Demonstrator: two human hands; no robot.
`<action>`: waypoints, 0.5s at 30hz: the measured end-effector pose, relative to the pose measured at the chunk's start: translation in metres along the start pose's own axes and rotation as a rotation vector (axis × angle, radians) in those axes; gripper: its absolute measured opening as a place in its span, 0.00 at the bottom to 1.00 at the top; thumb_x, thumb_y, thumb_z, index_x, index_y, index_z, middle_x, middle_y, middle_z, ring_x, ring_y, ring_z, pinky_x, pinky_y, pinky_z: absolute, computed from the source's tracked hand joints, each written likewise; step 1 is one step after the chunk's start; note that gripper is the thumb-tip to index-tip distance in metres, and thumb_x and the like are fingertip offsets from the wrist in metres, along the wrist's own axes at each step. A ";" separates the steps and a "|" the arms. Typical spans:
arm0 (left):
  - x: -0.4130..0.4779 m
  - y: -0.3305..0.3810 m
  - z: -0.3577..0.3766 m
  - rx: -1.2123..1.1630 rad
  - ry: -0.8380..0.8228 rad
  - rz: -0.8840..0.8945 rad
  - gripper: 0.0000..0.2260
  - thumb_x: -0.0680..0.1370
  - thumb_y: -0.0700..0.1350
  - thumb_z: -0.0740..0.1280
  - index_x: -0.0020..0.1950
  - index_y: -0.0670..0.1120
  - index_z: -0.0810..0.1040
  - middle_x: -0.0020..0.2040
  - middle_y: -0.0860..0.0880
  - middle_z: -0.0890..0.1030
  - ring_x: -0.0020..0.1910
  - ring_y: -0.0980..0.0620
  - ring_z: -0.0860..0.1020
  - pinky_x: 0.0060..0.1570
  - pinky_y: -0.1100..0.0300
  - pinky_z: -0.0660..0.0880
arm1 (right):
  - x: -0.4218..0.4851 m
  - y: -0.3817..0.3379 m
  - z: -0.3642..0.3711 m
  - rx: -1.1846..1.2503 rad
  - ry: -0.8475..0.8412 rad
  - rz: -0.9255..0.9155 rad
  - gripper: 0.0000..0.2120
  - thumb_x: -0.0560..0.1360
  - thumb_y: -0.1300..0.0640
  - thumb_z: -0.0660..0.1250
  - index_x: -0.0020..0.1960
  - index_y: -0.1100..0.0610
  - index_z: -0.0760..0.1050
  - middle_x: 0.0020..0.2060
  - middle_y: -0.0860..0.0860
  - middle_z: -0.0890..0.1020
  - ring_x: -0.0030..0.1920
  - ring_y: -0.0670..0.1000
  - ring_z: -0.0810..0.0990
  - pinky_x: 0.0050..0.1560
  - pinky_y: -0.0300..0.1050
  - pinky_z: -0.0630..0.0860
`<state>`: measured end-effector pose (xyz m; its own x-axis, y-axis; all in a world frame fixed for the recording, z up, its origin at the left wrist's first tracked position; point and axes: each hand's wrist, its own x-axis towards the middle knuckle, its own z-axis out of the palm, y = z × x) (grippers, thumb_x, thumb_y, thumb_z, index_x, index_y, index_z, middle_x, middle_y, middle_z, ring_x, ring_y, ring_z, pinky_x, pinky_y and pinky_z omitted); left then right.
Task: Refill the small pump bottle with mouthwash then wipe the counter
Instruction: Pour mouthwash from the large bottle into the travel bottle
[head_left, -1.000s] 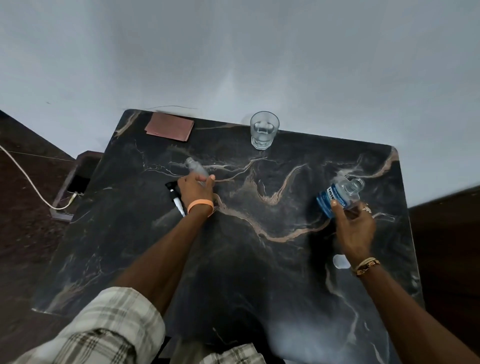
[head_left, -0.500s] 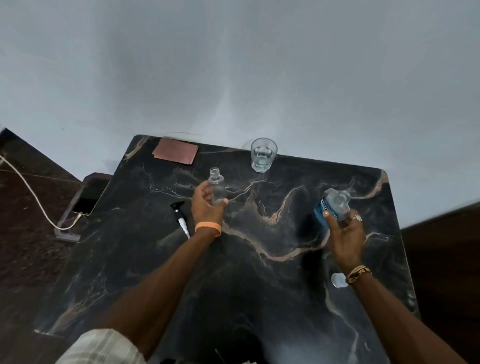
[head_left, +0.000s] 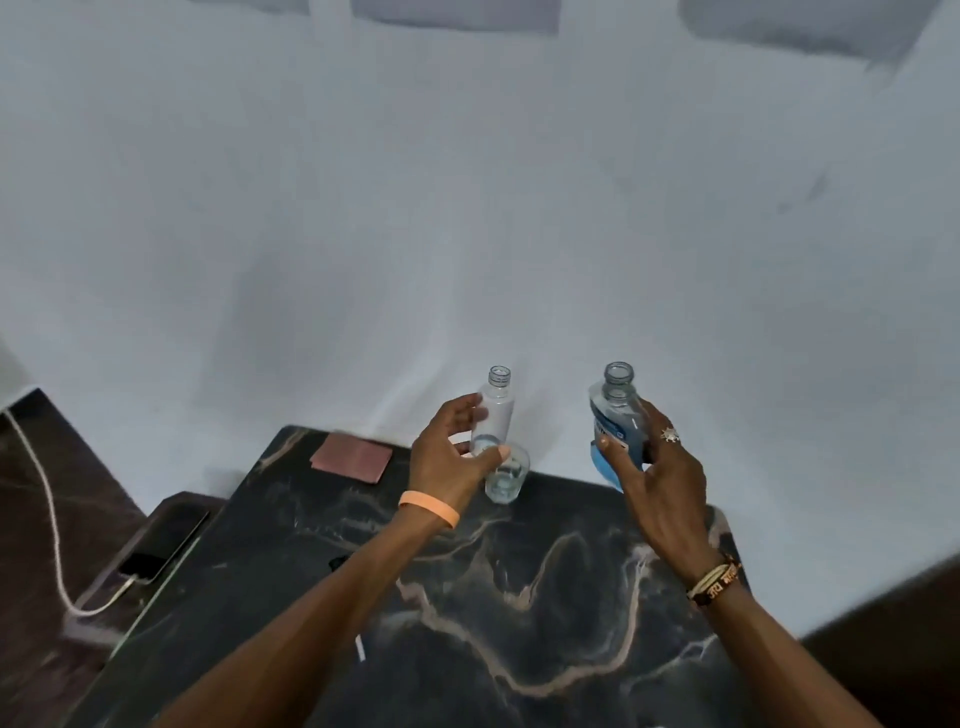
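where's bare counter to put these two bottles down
The widest bare patch of counter lies between the left forearm and right forearm, in front of the glass. A second lies left of the left forearm, in front of the folded cloth. The back edge is crowded, and the pump lies under the left forearm.

The desk (head_left: 519, 649) is a dark marble slab run through with tan and pale veins, its far edge set against a plain wall. Near its far left corner lies a flat pinkish square (head_left: 352, 458) (cloth or card, hard to tell which). A clear drinking glass (head_left: 506, 480) stands upright near the far edge, right of the square and well apart from it. Nearer, a small black piece (head_left: 338, 562) and a thin white tube (head_left: 360, 648) show on the marble, both mostly hidden.
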<state>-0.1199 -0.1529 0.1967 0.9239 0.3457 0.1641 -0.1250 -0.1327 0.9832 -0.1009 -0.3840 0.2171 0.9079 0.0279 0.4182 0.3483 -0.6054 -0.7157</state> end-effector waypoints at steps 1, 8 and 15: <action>0.004 0.012 0.000 -0.011 0.001 0.019 0.28 0.64 0.40 0.79 0.61 0.53 0.75 0.53 0.55 0.81 0.52 0.61 0.79 0.47 0.65 0.79 | 0.010 -0.010 -0.006 -0.034 0.004 -0.031 0.24 0.76 0.40 0.65 0.71 0.39 0.66 0.61 0.37 0.77 0.54 0.44 0.79 0.51 0.34 0.73; 0.024 0.076 0.008 -0.029 0.002 0.134 0.27 0.66 0.41 0.78 0.61 0.54 0.74 0.54 0.56 0.81 0.53 0.59 0.79 0.50 0.63 0.78 | 0.067 -0.068 -0.046 -0.277 0.042 -0.194 0.27 0.78 0.45 0.66 0.74 0.49 0.66 0.64 0.49 0.79 0.58 0.55 0.81 0.56 0.47 0.76; 0.042 0.121 0.017 0.004 0.042 0.153 0.26 0.65 0.43 0.79 0.58 0.57 0.73 0.56 0.56 0.79 0.50 0.59 0.78 0.43 0.69 0.74 | 0.104 -0.098 -0.070 -0.439 0.098 -0.279 0.28 0.77 0.45 0.67 0.75 0.47 0.65 0.57 0.50 0.83 0.51 0.57 0.83 0.43 0.44 0.72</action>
<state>-0.0899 -0.1699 0.3216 0.8780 0.3599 0.3155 -0.2620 -0.1903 0.9461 -0.0568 -0.3775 0.3696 0.7610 0.1739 0.6251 0.4244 -0.8621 -0.2768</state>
